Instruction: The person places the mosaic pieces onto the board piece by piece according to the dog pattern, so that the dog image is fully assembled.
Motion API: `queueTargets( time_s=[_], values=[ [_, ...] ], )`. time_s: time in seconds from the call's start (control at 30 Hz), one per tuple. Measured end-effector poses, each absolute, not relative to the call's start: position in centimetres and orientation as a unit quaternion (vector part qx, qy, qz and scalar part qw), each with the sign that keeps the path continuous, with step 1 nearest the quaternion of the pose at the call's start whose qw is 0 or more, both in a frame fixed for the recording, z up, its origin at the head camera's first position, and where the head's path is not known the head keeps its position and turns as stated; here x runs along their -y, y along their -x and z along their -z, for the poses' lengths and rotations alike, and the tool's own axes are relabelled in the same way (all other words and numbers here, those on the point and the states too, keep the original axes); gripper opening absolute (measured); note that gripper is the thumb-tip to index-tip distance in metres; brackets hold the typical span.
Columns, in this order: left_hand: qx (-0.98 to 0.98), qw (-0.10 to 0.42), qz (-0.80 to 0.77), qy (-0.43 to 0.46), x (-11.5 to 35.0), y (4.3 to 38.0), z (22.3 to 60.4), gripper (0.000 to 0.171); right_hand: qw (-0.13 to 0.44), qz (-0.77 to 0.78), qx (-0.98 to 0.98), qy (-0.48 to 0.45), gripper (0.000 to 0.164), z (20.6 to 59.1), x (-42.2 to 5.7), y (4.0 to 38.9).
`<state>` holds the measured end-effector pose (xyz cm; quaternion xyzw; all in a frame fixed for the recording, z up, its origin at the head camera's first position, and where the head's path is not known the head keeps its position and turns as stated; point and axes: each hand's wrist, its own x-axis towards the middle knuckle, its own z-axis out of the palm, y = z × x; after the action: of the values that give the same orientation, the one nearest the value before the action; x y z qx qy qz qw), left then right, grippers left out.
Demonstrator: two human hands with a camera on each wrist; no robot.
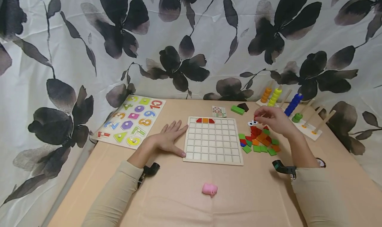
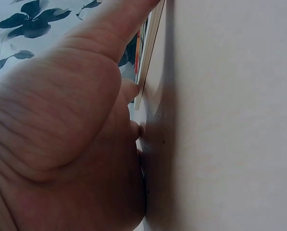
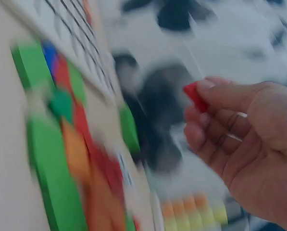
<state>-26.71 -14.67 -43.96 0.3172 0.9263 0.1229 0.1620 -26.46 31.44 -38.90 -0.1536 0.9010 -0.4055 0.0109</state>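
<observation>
A white wooden grid board (image 1: 213, 144) lies in the middle of the table. In its top row an orange square tile (image 1: 205, 120) sits between two red tiles with rounded outer corners. Along the board's left edge rests my left hand (image 1: 163, 140), fingers spread and thumb at the lower left corner. My right hand (image 1: 274, 120) is raised over the far side of a heap of coloured tiles (image 1: 264, 139), right of the board. Between thumb and forefinger it pinches a small red tile (image 3: 197, 97), partly covered by the fingertips.
A number and shape puzzle board (image 1: 126, 124) lies at the left. Behind the grid board are a small picture card (image 1: 219, 111) and a green block (image 1: 237, 110). A peg stand with coloured beads (image 1: 310, 132) is at the right. Nearest me lies a pink pig figure (image 1: 210, 189).
</observation>
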Motion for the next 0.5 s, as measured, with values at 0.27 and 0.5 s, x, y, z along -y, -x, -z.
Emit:
queueTargets(
  time_s=[0.27,0.5],
  values=[
    [-0.925,0.166,-0.121,-0.319,14.9,26.6,44.3,0.125,0.042,0.389,-0.88,0.271,0.013,38.9,-18.3,29.8],
    [-0.924,0.163,-0.118,-0.324,15.0,26.5,44.1,0.124,0.057,0.349,-0.89,0.289,0.01,40.6,-10.8,32.5]
  ],
)
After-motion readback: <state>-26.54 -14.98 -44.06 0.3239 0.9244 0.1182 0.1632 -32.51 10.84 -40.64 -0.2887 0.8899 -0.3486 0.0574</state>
